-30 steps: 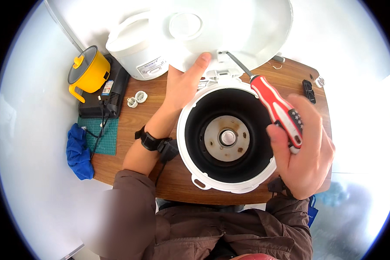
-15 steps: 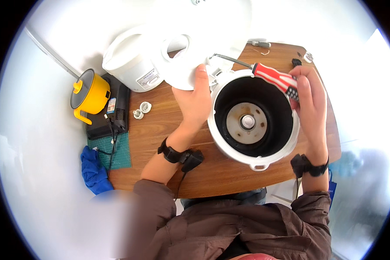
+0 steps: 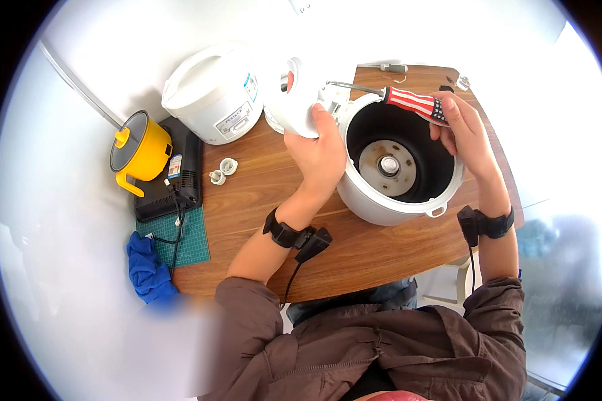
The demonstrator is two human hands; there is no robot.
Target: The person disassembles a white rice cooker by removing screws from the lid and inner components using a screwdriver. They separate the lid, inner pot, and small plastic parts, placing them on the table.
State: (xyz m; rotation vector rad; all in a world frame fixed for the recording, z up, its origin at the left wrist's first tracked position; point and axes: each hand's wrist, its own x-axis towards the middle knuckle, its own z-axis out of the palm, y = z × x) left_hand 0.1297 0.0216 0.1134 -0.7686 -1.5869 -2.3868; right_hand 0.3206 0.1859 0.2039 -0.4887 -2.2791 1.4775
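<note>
A white rice cooker body with a dark interior and a stained metal heating plate stands at the table's centre right. My left hand grips its raised white lid, thumb on the near face, other fingers partly hidden behind it. In my right hand is a screwdriver with a red and white striped handle and a dark starred end. Its shaft points left over the cooker's back rim, the tip at the lid near the hinge. Whether the tip touches the lid, I cannot tell.
To the left stand another white rice cooker and a yellow pot on a black device. Two small white caps, a green mat, a blue cloth and a grey-handled screwdriver lie around.
The lid has tilted and now shows a narrower face, uncovering more of the other cooker. The cooker body appears tipped slightly. The screwdriver stays in my right hand, its tip still by the lid.
</note>
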